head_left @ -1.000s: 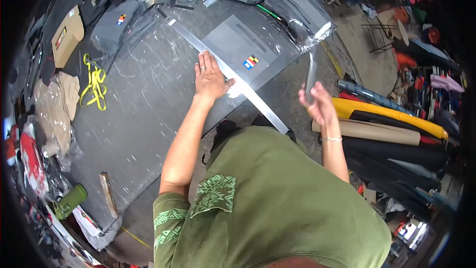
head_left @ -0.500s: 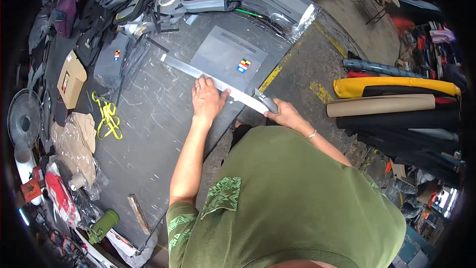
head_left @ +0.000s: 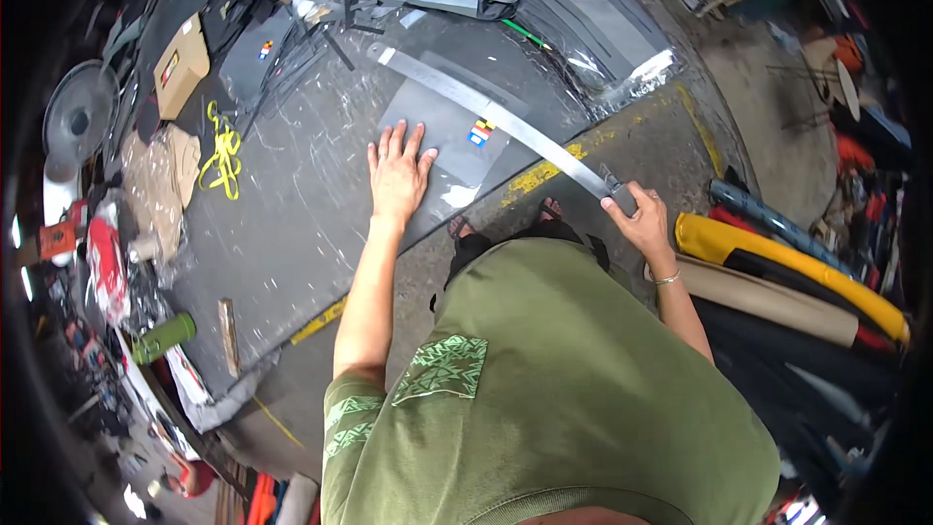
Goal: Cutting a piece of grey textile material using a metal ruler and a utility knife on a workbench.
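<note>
Grey sheet [head_left: 442, 122] on the table [head_left: 282, 224], just beyond the left hand [head_left: 398, 180], and that hand is flat, palm down, fingers slightly spread, gripping nothing, its fingertips at the sheet's near edge. Across to the right hand [head_left: 641, 219]: thumb and fingers curled in firmly around the end of a metal ruler [head_left: 505, 122], with a grey-handled tool [head_left: 623, 199] in the same grip. From that hand the ruler runs out past the table's edge and slants over the sheet, beyond the left fingertips. Now the markings! Right of the left fingertips sits a label [head_left: 480, 134] in blue, white, red, yellow and black blocks, close by the ruler's near edge; any lettering is too small to read. Similar colours on a wrapped grey panel [head_left: 607, 24], far beyond the right hand. And a cardboard box [head_left: 185, 73], beyond and left of the left hand, carries a dark-and-red label [head_left: 170, 69], also unreadable.
</note>
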Demonstrator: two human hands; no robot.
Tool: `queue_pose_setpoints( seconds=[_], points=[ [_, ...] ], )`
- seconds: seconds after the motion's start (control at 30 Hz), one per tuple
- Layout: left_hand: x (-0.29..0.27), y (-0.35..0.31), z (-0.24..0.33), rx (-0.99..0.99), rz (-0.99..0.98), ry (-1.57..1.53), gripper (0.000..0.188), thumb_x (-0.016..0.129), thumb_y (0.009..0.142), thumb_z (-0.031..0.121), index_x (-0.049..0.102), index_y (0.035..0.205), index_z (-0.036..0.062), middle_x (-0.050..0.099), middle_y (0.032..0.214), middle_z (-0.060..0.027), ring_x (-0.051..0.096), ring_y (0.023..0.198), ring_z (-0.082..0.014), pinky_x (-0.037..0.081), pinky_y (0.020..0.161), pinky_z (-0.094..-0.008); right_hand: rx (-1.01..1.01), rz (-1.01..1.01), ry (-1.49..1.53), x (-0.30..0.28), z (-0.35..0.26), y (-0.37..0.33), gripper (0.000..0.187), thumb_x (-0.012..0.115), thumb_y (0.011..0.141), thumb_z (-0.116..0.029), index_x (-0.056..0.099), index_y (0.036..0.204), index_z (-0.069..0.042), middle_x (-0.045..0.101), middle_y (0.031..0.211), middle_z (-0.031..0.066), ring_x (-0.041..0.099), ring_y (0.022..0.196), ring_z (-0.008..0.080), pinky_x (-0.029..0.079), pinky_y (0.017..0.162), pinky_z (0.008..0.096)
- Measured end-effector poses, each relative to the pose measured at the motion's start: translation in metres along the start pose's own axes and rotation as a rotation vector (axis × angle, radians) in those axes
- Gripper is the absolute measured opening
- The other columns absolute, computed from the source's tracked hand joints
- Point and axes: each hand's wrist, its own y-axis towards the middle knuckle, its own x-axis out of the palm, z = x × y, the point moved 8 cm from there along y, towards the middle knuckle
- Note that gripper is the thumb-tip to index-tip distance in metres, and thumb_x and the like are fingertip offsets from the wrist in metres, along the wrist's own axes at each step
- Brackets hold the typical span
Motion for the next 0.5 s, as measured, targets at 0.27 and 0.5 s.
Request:
queue_pose_setpoints(
  seconds=[0.27,0.5],
  points=[
    [-0.014,-0.069,0.028,-0.337,-0.013,-0.064,0.043,0.063,0.1,0.023,0.059,0.142,0.013,0.059,0.121,-0.0165,0.058,0.111,-0.0368,0.049,0.096,-0.0495,0.15,-0.28,0.184,0.02,0.032,0.034,0.046,0.077,0.089,-0.049,0.062,0.091,-0.006,0.065,0.072,0.0201,0.067,0.072,0.0439,0.049,0.062,0.0478],
    [-0.015,-0.08,-0.017,-0.2,-0.083,-0.068,0.069,0.068,0.096,0.046,0.046,0.156,0.0209,0.036,0.165,-0.0069,0.02,0.157,-0.0394,0.02,0.123,-0.0653,0.122,-0.215,0.154,0.036,0.039,0.022,0.046,0.074,0.092,-0.046,0.063,0.117,-0.009,0.07,0.084,0.0235,0.069,0.084,0.0466,0.053,0.07,0.05]
  ],
)
